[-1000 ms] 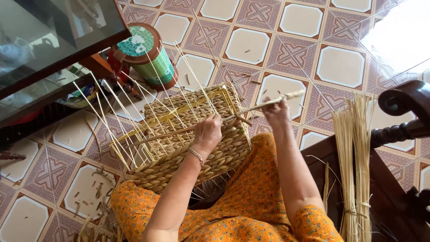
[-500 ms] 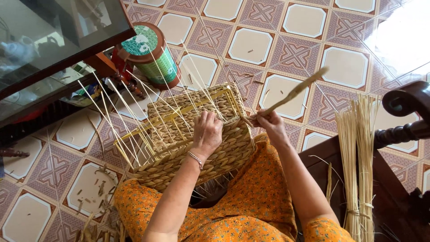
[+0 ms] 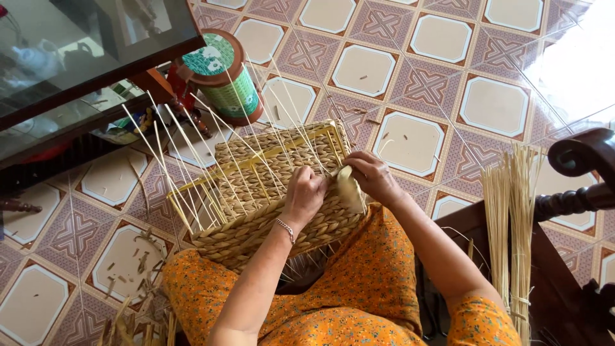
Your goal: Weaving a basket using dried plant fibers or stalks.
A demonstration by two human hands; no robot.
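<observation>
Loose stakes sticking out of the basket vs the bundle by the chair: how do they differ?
The stakes fan apart, woven into the woven basket on the person's lap; the bundle is gathered tight and stands apart beside the dark chair. The stakes tilt toward the upper left; the bundle stands nearly upright. Both are thin, pale straw-coloured strands.

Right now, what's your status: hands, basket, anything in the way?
Left hand gripping the woven basket rim. Right hand pinching a pale strand at the rim. Upright stakes fan out; nothing blocking.
</observation>
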